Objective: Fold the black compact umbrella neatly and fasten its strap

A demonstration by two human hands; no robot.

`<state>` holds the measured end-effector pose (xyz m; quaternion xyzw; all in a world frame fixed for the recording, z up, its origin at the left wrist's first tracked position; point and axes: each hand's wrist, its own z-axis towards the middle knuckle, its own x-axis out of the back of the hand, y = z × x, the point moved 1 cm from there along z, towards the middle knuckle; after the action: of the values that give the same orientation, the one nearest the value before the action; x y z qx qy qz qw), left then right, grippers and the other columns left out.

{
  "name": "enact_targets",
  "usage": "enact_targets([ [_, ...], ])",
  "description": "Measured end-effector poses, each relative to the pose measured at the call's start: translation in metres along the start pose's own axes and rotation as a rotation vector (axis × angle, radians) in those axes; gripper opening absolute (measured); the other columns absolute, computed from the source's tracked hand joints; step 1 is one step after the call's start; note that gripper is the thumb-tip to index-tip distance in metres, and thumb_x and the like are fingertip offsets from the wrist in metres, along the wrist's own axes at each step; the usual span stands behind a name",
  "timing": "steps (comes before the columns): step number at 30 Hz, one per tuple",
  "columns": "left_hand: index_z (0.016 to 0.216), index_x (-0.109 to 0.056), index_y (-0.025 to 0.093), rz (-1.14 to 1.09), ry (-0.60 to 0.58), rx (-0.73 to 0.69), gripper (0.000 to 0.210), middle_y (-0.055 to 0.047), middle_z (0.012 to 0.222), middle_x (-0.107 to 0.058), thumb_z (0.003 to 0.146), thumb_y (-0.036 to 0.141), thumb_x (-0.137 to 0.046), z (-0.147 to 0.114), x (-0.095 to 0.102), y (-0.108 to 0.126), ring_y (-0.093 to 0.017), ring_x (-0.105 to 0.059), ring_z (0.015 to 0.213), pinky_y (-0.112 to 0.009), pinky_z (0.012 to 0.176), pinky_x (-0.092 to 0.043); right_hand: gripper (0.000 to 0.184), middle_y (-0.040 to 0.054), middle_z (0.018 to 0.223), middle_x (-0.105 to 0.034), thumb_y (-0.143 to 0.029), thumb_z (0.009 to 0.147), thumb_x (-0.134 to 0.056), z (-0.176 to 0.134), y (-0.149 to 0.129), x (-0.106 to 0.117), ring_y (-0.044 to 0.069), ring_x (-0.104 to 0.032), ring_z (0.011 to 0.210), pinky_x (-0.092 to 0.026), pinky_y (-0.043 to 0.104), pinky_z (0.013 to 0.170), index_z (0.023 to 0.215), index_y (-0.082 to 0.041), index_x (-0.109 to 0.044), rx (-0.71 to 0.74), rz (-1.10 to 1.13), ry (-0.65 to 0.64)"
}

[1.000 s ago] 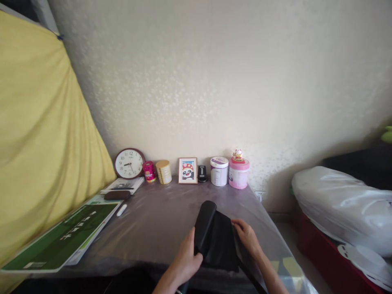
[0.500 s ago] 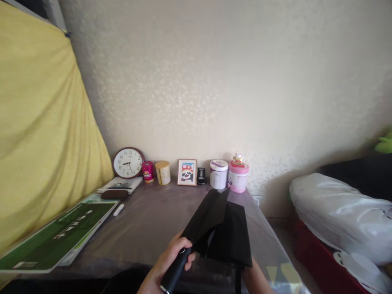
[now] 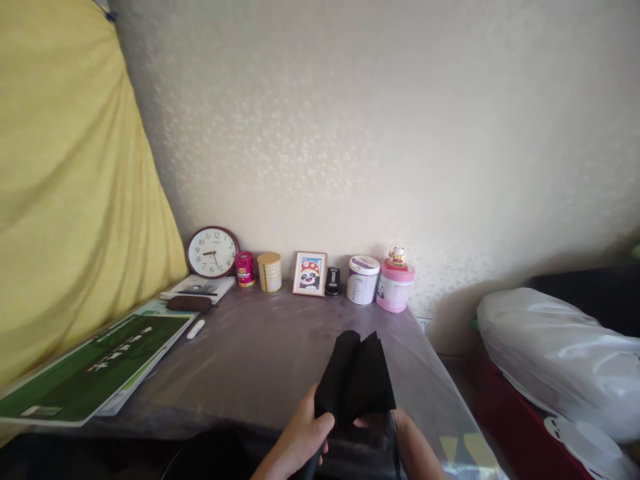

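A black folding umbrella point(image 3: 354, 380) points away from me over the near part of the table, its canopy folded but loose, with flaps standing apart. My left hand point(image 3: 310, 430) is closed around its lower end, where the canopy meets the handle. On the other side, my right hand point(image 3: 400, 427) pinches the fabric's lower edge. Part of that hand is hidden behind the canopy, though a fingertip shows beneath the cloth. A thin dark strap hangs down beside the right hand.
Along the wall stand a round clock point(image 3: 213, 252), a pink can point(image 3: 245, 269), a yellow-lidded jar point(image 3: 270, 273), a panda picture frame point(image 3: 310, 274) and two tubs point(image 3: 363, 281). A green board point(image 3: 100, 370) and brown case point(image 3: 189, 303) lie left. A white plastic bag point(image 3: 555, 360) is right.
The umbrella has come closer to me and its flaps sit nearer together. My right hand has come more into view at the fabric's edge. The view has shifted slightly.
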<state>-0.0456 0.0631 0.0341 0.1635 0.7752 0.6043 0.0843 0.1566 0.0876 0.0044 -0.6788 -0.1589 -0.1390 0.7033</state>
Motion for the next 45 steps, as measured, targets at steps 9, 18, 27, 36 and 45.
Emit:
enact_targets([
  [9,0.137,-0.017,0.002,0.64,0.156,-0.157,0.08,-0.017,0.146,-0.022,0.064,0.012,-0.046,0.007,-0.019,-0.03,-0.022,-0.021,0.135,-0.032,0.111,-0.017,0.041,0.0084,0.092,-0.071,-0.046,0.066,-0.054,-0.016,-0.003,0.037,0.028,-0.063,0.089,-0.049,0.04,0.081,0.092,-0.018,-0.069,-0.046,-0.028,0.165],
  [18,0.138,-0.009,0.0,0.75,0.115,-0.11,0.08,-0.018,0.146,-0.019,0.067,0.011,-0.044,-0.004,-0.024,-0.018,-0.021,-0.024,0.134,-0.029,0.11,-0.023,0.043,0.0087,0.087,-0.07,-0.055,0.077,-0.041,-0.024,-0.02,0.048,0.025,-0.063,0.083,-0.047,0.031,0.075,0.085,-0.02,-0.065,-0.043,-0.288,0.425],
  [27,0.139,-0.01,0.005,0.727,0.136,-0.094,0.083,-0.016,0.146,-0.022,0.065,0.011,-0.046,-0.007,-0.025,-0.014,-0.021,-0.033,0.13,-0.028,0.106,-0.027,0.033,0.001,0.061,-0.06,-0.05,0.071,-0.051,-0.007,-0.035,0.034,0.018,-0.057,0.058,-0.043,0.027,0.052,0.074,-0.018,-0.06,-0.073,-0.145,0.258],
  [36,0.139,-0.009,0.004,0.844,0.135,-0.095,0.084,-0.018,0.145,-0.023,0.065,0.008,-0.047,-0.006,-0.03,-0.015,-0.025,-0.047,0.119,-0.031,0.098,-0.039,0.021,-0.0019,0.057,-0.054,-0.034,0.075,-0.052,0.036,-0.055,-0.017,0.014,-0.052,0.052,-0.038,0.023,0.046,0.085,-0.016,-0.056,-0.045,-0.1,0.249],
  [45,0.137,-0.014,-0.001,0.903,0.098,-0.063,0.079,-0.019,0.146,-0.019,0.066,0.009,-0.047,-0.009,-0.028,-0.005,-0.022,-0.029,0.132,-0.025,0.105,-0.028,0.018,0.0006,0.068,-0.064,-0.031,0.079,-0.047,0.046,-0.06,-0.032,0.015,-0.062,0.057,-0.046,0.023,0.048,0.091,-0.019,-0.055,-0.109,-0.205,0.087],
])
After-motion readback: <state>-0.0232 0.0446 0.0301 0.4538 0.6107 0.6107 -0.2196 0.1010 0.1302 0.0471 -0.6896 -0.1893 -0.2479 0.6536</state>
